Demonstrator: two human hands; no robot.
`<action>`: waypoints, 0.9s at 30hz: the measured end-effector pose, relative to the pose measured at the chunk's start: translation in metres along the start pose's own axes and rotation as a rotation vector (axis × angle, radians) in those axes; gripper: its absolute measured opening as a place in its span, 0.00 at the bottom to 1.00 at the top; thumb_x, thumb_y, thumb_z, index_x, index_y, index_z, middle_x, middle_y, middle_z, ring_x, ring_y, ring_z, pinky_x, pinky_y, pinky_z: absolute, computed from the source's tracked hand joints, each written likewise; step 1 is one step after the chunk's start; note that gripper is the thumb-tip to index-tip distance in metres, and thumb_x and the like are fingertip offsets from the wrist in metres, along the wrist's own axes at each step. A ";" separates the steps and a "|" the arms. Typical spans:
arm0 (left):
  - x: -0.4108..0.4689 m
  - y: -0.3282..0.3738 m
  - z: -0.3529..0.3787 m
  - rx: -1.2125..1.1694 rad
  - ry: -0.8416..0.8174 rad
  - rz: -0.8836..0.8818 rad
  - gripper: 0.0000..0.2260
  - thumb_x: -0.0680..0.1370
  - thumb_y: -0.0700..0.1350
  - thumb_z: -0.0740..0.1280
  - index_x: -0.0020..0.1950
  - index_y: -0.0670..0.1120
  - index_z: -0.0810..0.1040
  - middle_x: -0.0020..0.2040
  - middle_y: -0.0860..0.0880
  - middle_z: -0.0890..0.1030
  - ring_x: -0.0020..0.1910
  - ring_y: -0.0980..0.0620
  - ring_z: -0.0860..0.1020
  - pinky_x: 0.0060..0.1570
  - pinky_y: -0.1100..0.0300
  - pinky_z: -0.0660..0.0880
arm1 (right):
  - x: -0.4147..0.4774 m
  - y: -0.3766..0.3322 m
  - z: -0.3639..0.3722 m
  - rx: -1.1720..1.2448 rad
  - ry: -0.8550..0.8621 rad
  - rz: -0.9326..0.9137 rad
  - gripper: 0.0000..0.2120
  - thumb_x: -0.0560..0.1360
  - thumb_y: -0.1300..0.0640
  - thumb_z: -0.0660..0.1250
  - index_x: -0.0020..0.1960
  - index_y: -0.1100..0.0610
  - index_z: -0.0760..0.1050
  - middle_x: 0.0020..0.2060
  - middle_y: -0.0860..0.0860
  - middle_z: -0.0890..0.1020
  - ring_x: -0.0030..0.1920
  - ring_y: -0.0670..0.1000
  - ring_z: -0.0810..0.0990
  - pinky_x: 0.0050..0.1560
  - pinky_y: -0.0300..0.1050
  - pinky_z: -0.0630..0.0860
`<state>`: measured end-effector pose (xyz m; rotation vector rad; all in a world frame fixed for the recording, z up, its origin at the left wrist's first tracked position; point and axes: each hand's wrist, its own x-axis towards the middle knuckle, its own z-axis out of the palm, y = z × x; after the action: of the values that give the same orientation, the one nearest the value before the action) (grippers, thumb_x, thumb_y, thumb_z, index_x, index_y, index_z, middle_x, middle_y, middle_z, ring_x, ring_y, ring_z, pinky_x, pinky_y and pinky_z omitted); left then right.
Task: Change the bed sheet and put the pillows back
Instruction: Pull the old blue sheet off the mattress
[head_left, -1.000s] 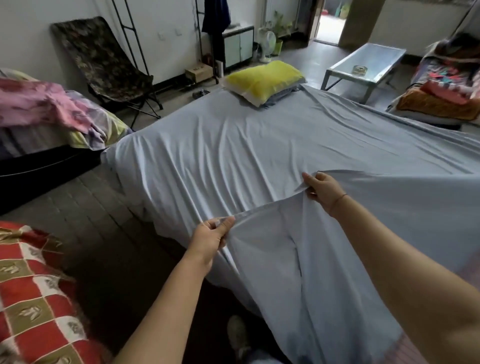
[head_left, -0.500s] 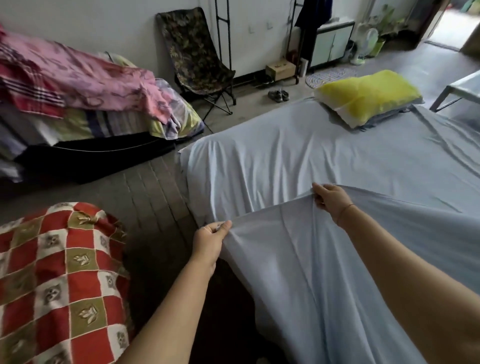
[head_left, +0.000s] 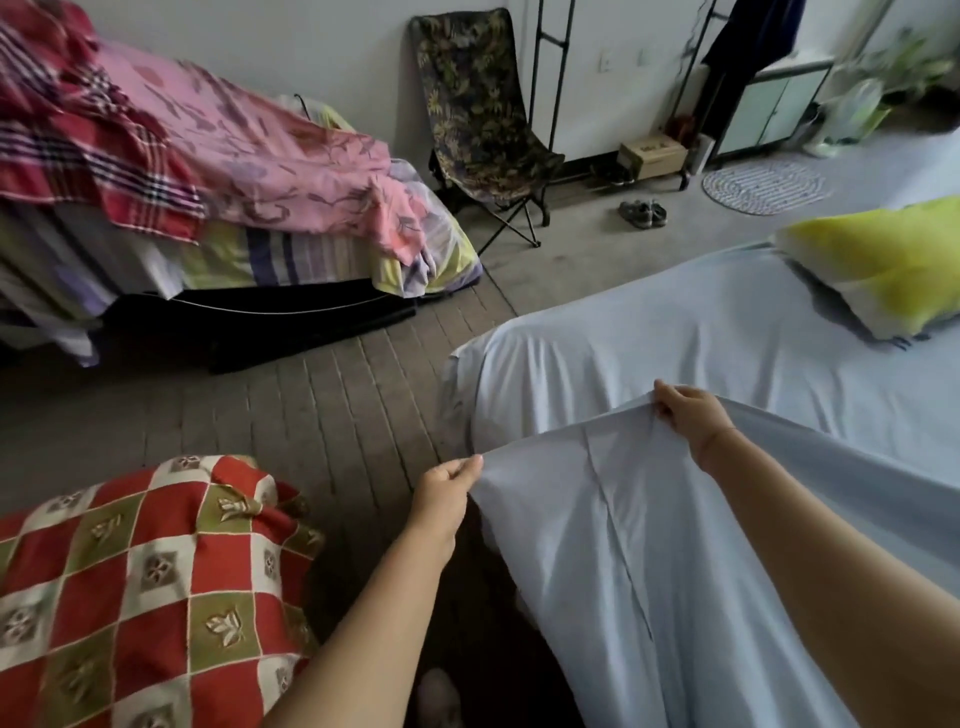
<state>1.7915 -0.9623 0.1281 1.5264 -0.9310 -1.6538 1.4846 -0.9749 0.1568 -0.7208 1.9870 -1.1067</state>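
Observation:
A pale blue bed sheet (head_left: 675, 353) covers the bed on the right, with its near edge lifted off the mattress. My left hand (head_left: 444, 491) pinches that raised edge at its left end, over the floor beside the bed. My right hand (head_left: 688, 413) grips the same edge further right, above the bed. The sheet hangs in a fold down from both hands. A yellow pillow (head_left: 883, 265) lies on the sheet at the far right.
A red, green and white checked cushion (head_left: 135, 592) lies at the lower left. A second bed heaped with pink and striped bedding (head_left: 234, 171) stands at the back left. A folding chair (head_left: 483, 119), shoes (head_left: 642, 212), a round mat (head_left: 763, 186) and a cabinet (head_left: 774, 104) line the far wall.
The view has swung left, so the bed and pillow now lie further right and the heaped bed shows more. Both hands keep hold of the lifted sheet edge.

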 end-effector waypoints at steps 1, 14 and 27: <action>0.018 0.007 -0.009 -0.008 -0.002 -0.003 0.07 0.80 0.42 0.67 0.53 0.41 0.81 0.47 0.47 0.83 0.48 0.51 0.80 0.47 0.61 0.76 | 0.010 -0.009 0.015 -0.018 -0.002 0.001 0.15 0.79 0.52 0.65 0.38 0.61 0.76 0.30 0.53 0.73 0.30 0.49 0.69 0.38 0.40 0.66; 0.236 0.068 -0.072 0.022 -0.023 -0.132 0.08 0.79 0.44 0.68 0.54 0.41 0.83 0.47 0.47 0.85 0.49 0.49 0.82 0.52 0.58 0.77 | 0.161 -0.081 0.168 -0.214 -0.015 0.047 0.17 0.80 0.53 0.64 0.33 0.57 0.75 0.30 0.53 0.73 0.33 0.50 0.69 0.39 0.42 0.67; 0.434 0.110 -0.095 0.045 0.034 -0.354 0.09 0.79 0.43 0.67 0.55 0.39 0.81 0.48 0.47 0.82 0.44 0.54 0.79 0.38 0.66 0.73 | 0.322 -0.115 0.297 -0.393 -0.065 0.233 0.16 0.79 0.50 0.63 0.41 0.61 0.77 0.34 0.57 0.75 0.39 0.55 0.72 0.44 0.45 0.68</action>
<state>1.8581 -1.3966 0.0010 1.8249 -0.7125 -1.8522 1.5557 -1.4079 0.0460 -0.6892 2.1920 -0.5555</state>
